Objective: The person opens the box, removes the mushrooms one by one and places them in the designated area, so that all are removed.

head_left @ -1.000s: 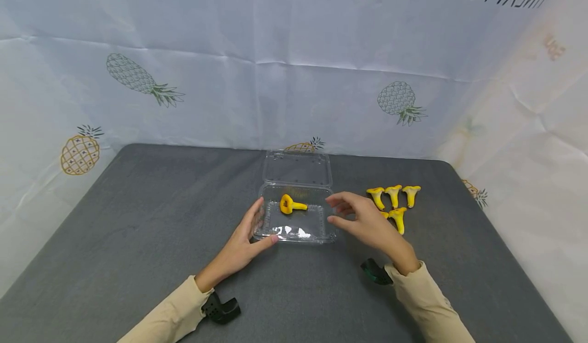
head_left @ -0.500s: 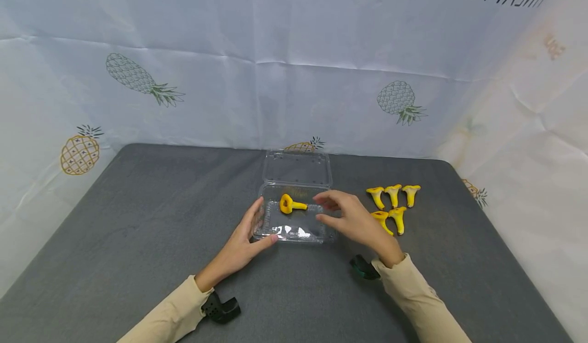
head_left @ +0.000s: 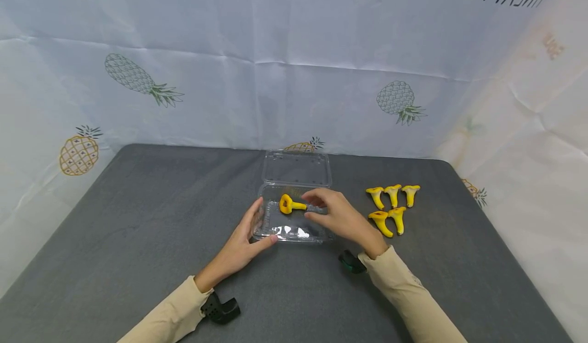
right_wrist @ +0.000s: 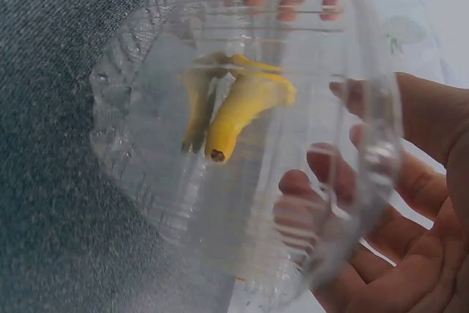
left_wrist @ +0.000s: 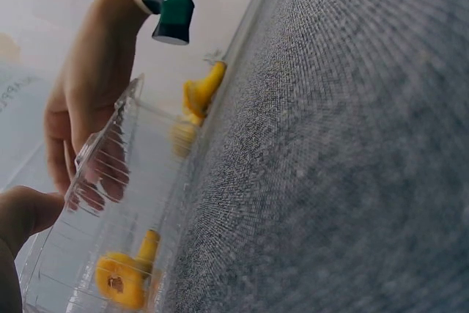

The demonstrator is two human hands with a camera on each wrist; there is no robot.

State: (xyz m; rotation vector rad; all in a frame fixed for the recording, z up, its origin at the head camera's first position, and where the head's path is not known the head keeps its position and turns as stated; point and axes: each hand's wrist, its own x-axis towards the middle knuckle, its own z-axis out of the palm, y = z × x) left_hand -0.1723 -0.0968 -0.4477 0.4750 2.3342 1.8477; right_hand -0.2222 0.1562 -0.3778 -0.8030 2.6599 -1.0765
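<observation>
A yellow chanterelle mushroom (head_left: 287,204) lies on its side in a clear plastic clamshell box (head_left: 275,230), its stem toward the right. My left hand (head_left: 240,243) rests against the box's near left corner, straight fingers along the left wall and thumb at the front rim. Over the right part of the box hovers my right hand (head_left: 337,213), fingers loosely bent, thumb and fingertips apart around the stem's end. The left wrist view shows a gap between this hand and the chanterelle (left_wrist: 121,280). Nothing is in its grasp in the right wrist view.
Several more chanterelles (head_left: 392,195) lie in two rows on the grey tabletop (head_left: 151,220), right of the box. The box's lid (head_left: 297,168) lies folded back, away from me. A pineapple-print curtain (head_left: 275,93) hangs behind the table's far edge.
My right hand has moved left from the box's right rim to near the chanterelle's stem, uncovering a mushroom in the front row. My left hand and the box stay in place.
</observation>
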